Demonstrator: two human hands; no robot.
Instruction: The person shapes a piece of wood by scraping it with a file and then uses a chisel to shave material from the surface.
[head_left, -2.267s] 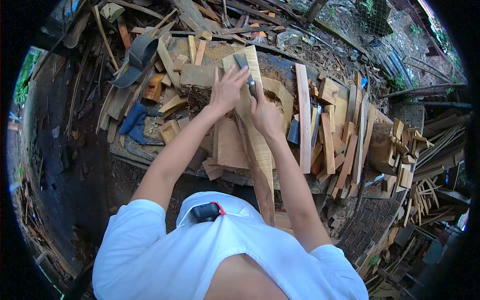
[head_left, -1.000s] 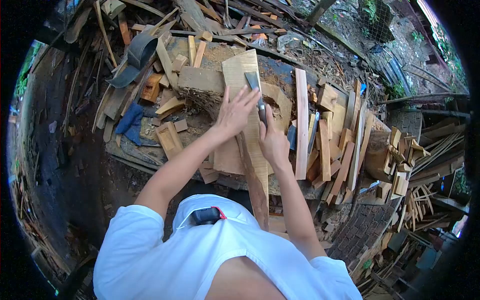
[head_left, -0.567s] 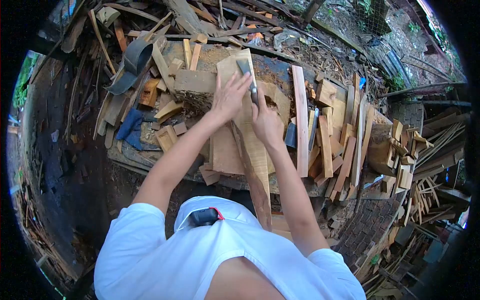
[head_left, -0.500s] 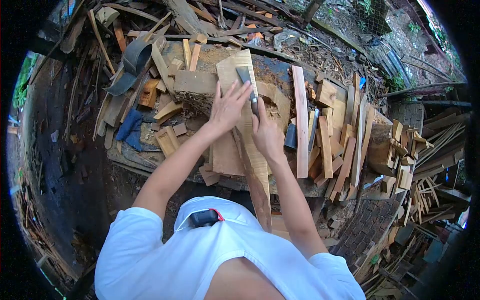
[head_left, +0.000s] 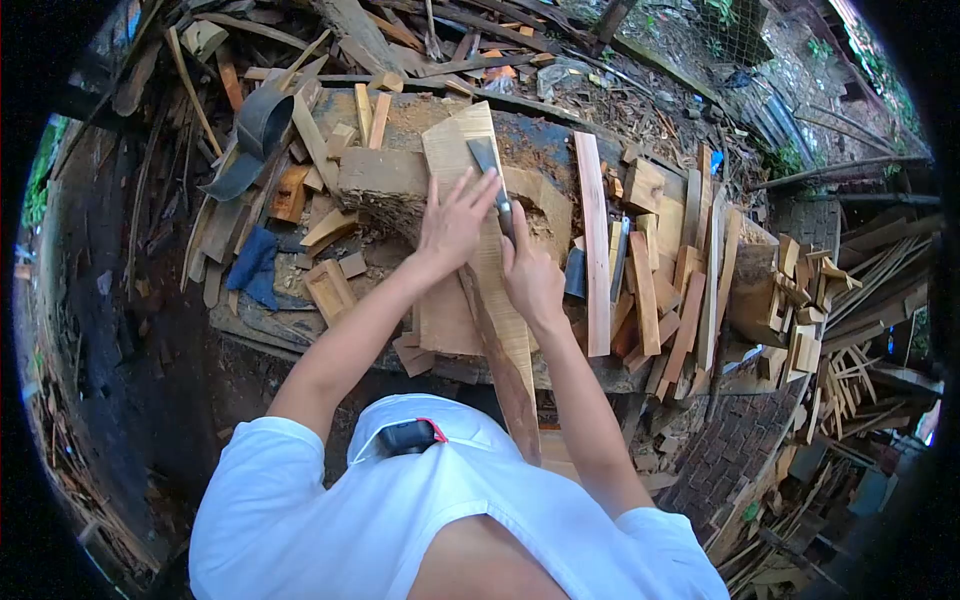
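A long pale board (head_left: 505,330) with a brown bark edge lies across a rough wooden block (head_left: 375,178), its lower end pointing toward my body. My left hand (head_left: 450,228) rests on the board with its fingers stretched out, their tips at the neck of a putty knife (head_left: 484,154). This tool has a grey, flared flat blade and a dark handle with a silver collar. Its blade lies over the upper part of the board. Wrapped round the handle is my right hand (head_left: 533,280), at the board's right edge.
Right of the board stand a pinkish plank (head_left: 593,245) and several cut wood strips (head_left: 643,285). A blue cloth (head_left: 254,268) and a curled grey strip (head_left: 258,135) lie on the left. Scrap wood (head_left: 470,55) is heaped behind the bench. A stump (head_left: 755,290) sits far right.
The whole scene has shifted slightly left in view. Both hands and the putty knife keep nearly the same place on the board.
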